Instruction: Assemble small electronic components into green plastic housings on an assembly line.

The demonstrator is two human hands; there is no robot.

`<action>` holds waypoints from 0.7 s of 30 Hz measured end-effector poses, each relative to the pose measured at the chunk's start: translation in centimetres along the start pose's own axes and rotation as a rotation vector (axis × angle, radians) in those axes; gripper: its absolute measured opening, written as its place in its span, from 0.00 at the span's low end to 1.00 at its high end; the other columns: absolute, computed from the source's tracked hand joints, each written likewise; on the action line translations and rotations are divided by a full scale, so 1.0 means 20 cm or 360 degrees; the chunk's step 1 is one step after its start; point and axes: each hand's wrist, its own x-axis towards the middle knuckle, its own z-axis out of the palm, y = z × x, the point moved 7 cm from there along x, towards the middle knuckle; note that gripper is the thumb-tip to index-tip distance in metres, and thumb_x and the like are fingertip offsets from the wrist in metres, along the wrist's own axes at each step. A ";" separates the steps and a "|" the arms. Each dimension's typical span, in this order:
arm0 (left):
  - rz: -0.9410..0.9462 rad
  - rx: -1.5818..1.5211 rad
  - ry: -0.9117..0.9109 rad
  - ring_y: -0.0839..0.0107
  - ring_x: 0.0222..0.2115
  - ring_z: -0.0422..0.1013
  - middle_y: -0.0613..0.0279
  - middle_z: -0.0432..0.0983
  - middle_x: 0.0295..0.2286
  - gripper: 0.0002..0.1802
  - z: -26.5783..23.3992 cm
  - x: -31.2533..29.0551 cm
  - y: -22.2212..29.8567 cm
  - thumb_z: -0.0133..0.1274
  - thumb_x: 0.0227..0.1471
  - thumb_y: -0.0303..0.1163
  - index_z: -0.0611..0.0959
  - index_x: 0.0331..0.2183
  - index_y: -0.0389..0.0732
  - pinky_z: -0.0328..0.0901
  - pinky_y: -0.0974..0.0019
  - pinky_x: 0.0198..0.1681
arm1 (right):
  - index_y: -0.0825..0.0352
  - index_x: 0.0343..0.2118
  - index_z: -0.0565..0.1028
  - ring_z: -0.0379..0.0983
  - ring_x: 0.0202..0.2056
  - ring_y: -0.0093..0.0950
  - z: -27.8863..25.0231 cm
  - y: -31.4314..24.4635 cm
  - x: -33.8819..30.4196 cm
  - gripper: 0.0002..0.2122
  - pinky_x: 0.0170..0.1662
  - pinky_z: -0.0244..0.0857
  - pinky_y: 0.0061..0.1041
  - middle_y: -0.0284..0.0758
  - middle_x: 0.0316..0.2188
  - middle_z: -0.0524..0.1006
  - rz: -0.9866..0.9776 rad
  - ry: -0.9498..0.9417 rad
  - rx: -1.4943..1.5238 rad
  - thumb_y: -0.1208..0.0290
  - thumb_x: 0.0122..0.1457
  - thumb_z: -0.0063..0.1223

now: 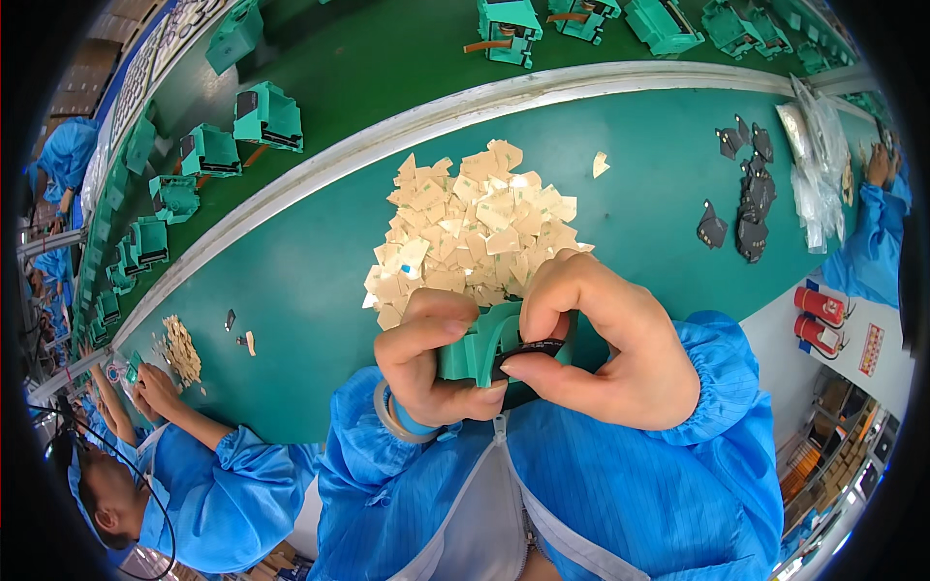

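Close to my chest, my left hand (418,363) is closed round a green plastic housing (471,354). My right hand (625,353) pinches a thin, flat black piece (531,354) between thumb and forefinger, at the housing's right side. Whether the piece is stuck to the housing or only touching it, I cannot tell. Just beyond my hands lies a wide heap of cream-coloured paper scraps (475,223). Over at the right rest several flat, angular black pieces (754,203), some overlapping.
Behind a pale raised rail (426,108), green housings (268,118) stand on a green conveyor (387,48). Clear plastic bags (819,165) lie at the table's right. A co-worker in blue (223,484) works at the left beside a smaller scrap pile (180,351). Another person's blue sleeve (867,242) shows far right.
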 end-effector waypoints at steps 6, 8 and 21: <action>-0.0004 -0.0047 0.0007 0.67 0.26 0.66 0.47 0.66 0.30 0.34 0.00 0.00 0.00 0.65 0.36 0.34 0.63 0.41 0.37 0.63 0.68 0.28 | 0.65 0.26 0.66 0.66 0.23 0.26 0.00 0.00 0.00 0.10 0.28 0.58 0.26 0.32 0.22 0.66 -0.0020 -0.0003 -0.0032 0.81 0.44 0.57; -0.0012 -0.0090 0.0023 0.67 0.26 0.66 0.47 0.65 0.30 0.32 0.00 0.00 -0.01 0.66 0.36 0.34 0.65 0.40 0.39 0.63 0.68 0.27 | 0.65 0.26 0.66 0.66 0.23 0.26 0.00 0.00 0.00 0.10 0.28 0.58 0.26 0.32 0.22 0.66 0.0002 -0.0005 -0.0025 0.81 0.44 0.57; 0.0057 0.0046 -0.0022 0.67 0.25 0.66 0.48 0.64 0.30 0.28 0.01 0.00 0.04 0.67 0.34 0.33 0.67 0.36 0.42 0.62 0.69 0.24 | 0.64 0.27 0.68 0.63 0.27 0.27 -0.02 -0.03 -0.02 0.09 0.35 0.54 0.26 0.30 0.22 0.68 -0.0069 -0.0053 -0.0250 0.81 0.44 0.55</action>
